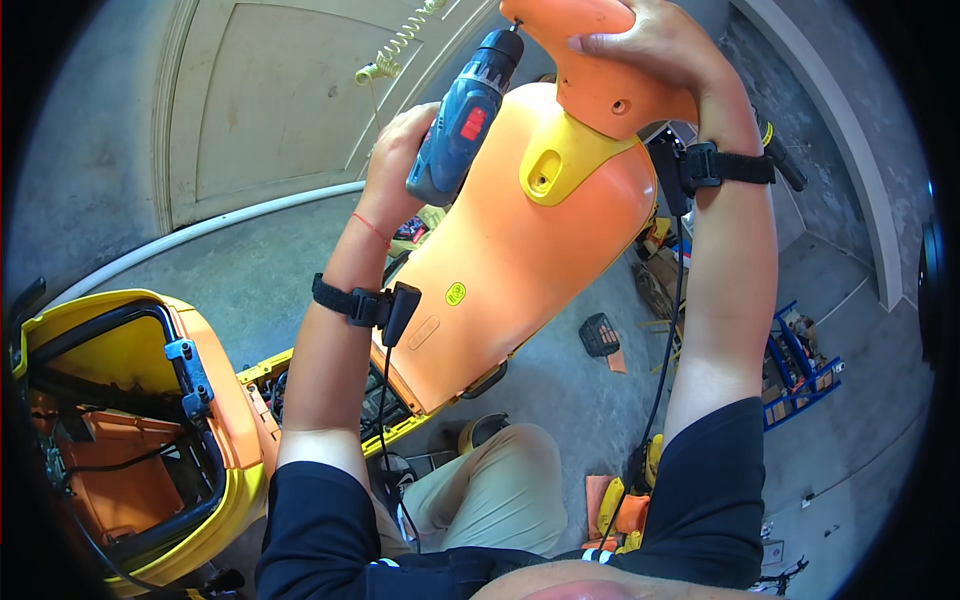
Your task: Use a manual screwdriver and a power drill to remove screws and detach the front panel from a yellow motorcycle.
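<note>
The drill (447,155) is blue, black and red. The far curved part (590,78) and the long panel (520,240) are orange, the bracket (575,145) yellow. The left shell (240,500) is yellow and orange, the near trousers (510,490) beige.

Your left hand (398,150) is around the drill (458,130), left of the curved part (600,90); bit end at that part's left edge. Your right hand (665,48) is on the curved part, at its upper right. Insert (578,158): directly below the curved part, on the far end of the long panel (510,260). Label (456,293): on the panel's near-left portion. Open housing (235,400): left of your left forearm. Your knee (525,460): below the panel's near end. Rack (800,370): on the floor, right of your right arm. Door (300,100): behind your left hand; pipe (220,219) runs below it.
</note>
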`<state>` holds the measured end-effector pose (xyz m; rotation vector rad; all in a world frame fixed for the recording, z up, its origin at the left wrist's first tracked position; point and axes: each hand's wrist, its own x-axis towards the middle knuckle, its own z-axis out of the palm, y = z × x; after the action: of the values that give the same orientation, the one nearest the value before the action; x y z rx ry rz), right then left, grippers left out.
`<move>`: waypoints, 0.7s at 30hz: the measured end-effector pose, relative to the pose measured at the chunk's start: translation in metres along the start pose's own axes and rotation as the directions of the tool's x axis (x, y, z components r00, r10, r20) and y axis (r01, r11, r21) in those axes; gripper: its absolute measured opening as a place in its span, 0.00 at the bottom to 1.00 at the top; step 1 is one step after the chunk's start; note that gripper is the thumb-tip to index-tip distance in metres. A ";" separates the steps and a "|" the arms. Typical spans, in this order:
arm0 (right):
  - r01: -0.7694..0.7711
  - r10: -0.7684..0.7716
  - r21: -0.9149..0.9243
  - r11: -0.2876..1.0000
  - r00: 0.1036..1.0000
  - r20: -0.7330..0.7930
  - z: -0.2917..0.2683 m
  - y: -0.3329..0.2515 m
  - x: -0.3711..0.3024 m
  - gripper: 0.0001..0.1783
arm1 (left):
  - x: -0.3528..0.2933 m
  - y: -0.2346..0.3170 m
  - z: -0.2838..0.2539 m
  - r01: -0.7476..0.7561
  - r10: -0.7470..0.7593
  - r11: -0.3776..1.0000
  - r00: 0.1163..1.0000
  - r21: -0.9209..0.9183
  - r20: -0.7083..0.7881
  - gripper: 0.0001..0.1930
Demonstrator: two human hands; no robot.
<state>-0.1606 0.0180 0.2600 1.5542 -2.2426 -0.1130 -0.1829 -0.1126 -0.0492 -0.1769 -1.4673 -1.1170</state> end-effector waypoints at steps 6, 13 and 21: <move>0.024 -0.025 0.107 0.994 1.000 0.011 -0.001 0.005 -0.002 0.33 | 0.001 0.001 0.005 -0.009 0.009 1.000 1.000 -0.011 -0.001 0.19; 0.066 -0.066 0.042 0.997 0.998 -0.017 0.000 0.008 0.001 0.34 | 0.000 0.003 0.002 -0.002 0.001 0.999 1.000 -0.035 -0.011 0.18; -0.048 0.047 -0.048 0.998 0.999 -0.020 0.002 0.004 0.002 0.35 | -0.001 0.002 0.001 -0.005 0.005 1.000 1.000 0.001 0.007 0.17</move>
<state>-0.1652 0.0174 0.2598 1.4704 -2.2438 -0.1372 -0.1817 -0.1104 -0.0487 -0.1836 -1.4728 -1.1122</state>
